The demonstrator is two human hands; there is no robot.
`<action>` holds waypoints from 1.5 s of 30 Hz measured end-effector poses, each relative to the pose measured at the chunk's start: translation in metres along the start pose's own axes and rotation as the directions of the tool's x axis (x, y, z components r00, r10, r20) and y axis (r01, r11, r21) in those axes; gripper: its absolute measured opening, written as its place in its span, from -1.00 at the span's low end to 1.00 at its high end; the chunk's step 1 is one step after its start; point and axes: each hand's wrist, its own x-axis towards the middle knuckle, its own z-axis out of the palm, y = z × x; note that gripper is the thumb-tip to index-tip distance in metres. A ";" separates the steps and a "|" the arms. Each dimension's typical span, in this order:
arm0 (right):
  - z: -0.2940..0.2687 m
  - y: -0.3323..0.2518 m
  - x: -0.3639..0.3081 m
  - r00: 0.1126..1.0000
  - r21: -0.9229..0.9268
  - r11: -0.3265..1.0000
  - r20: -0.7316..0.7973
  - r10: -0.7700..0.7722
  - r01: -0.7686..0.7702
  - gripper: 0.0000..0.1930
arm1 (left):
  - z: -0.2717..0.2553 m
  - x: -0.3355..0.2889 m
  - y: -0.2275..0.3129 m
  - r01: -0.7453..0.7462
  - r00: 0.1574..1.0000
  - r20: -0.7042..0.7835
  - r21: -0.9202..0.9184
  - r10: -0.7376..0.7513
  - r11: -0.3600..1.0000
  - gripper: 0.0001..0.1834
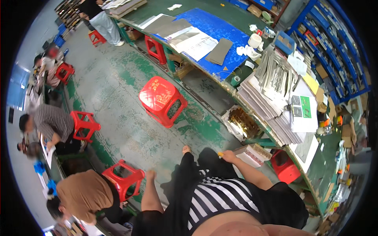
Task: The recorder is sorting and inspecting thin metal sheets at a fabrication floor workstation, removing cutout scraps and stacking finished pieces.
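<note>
My left hand (pixel 151 174) hangs over the floor beside my body, a little right of a red plastic stool (pixel 124 180). It is seen from above, so its fingers are mostly hidden and nothing shows sticking out of it. My right hand (pixel 228 156) is closed on a small yellow object (pixel 220 154), of which only a short end pokes out. It hovers near a cardboard box of stacked sheets (pixel 252 154) on the floor by the bench. One bare or lightly shod foot of mine (pixel 186 149) is stepping forward on the grey-green floor.
Ahead stands a red stool (pixel 159 96). Along the right runs a green workbench (pixel 323 173) with stacked grey sheets (pixel 271 78), a blue mat (pixel 236 35) and papers. A blue shelf rack (pixel 334 51) stands behind. People sit at the left on red stools; a person (pixel 103 19) stands far off.
</note>
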 end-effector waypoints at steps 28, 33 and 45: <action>-0.361 -0.108 0.420 0.671 0.281 0.905 -0.742 -0.006 0.319 -0.66 | 0.215 0.553 0.757 -0.784 0.570 0.595 0.601 0.567 0.158 -0.74; -0.344 -0.097 0.427 0.721 0.227 0.946 -0.692 -0.009 0.230 -0.60 | 0.255 0.621 0.787 -0.782 0.564 0.701 0.623 0.436 0.011 -0.74; -0.348 -0.095 0.433 0.818 0.383 0.911 -0.566 0.101 0.152 -0.50 | 0.260 0.650 0.733 -0.855 0.404 0.730 0.515 0.552 -0.055 -0.48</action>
